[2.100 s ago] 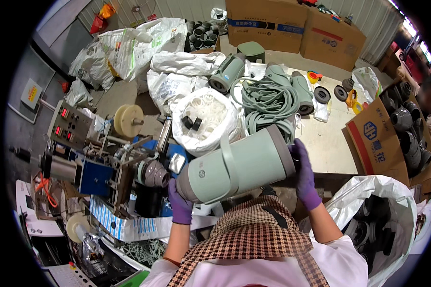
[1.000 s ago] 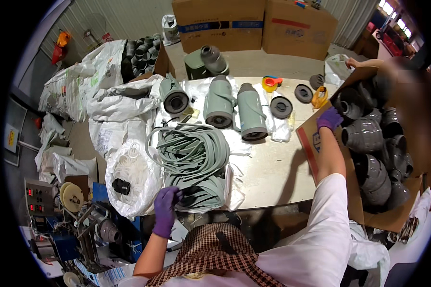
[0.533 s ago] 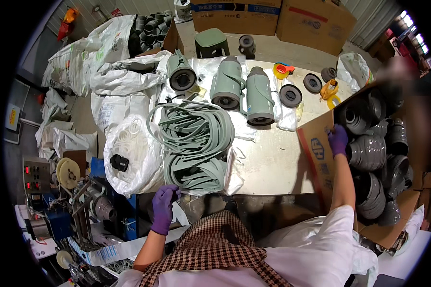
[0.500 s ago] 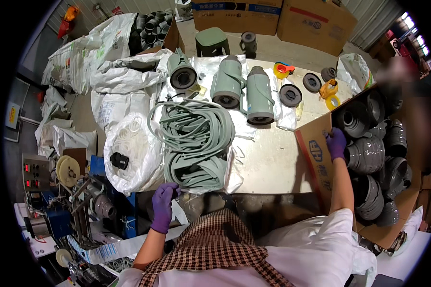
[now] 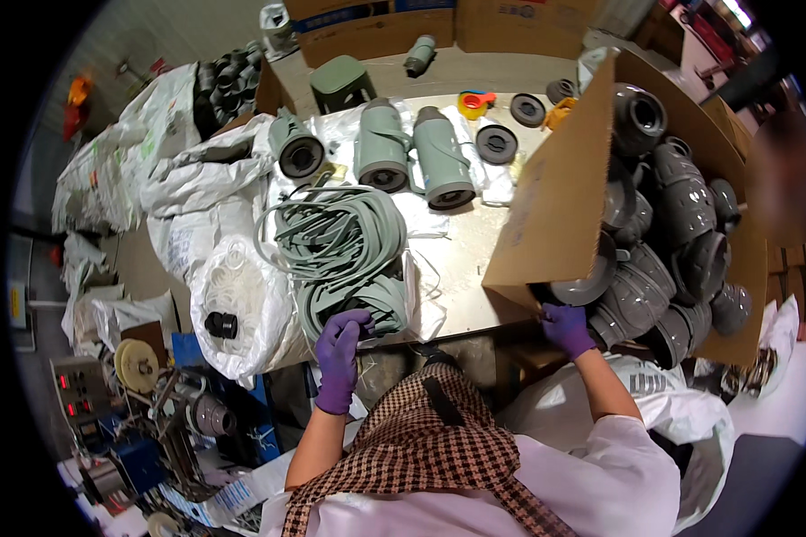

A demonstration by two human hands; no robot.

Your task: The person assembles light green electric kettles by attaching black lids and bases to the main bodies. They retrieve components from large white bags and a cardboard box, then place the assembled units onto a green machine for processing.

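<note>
My left hand (image 5: 337, 360), in a purple glove, hovers at the near edge of a pile of looped grey-green plastic strips (image 5: 340, 234). Its fingers are loosely bent and apart, and nothing shows in them. My right hand (image 5: 568, 329), gloved alike, is closed on the near edge of a large cardboard box (image 5: 546, 215), fingertips partly hidden. Glossy dark grey rounded shells (image 5: 640, 282) fill the box. Across the table stand two grey-green thermos flasks (image 5: 383, 148) with handles, and another flask (image 5: 294, 145) lies tilted to their left.
A white bag of clear rings (image 5: 242, 309) with a black part (image 5: 221, 325) sits left of the strips. Black round lids (image 5: 496, 143) and an orange tape roll (image 5: 473, 105) lie at the back. Machinery (image 5: 143, 430) stands at lower left, a green stool (image 5: 342, 82) beyond the table.
My right hand has moved from the box's upper side to its near edge. The box has turned and sits further over the table. My left hand has risen slightly towards the strips.
</note>
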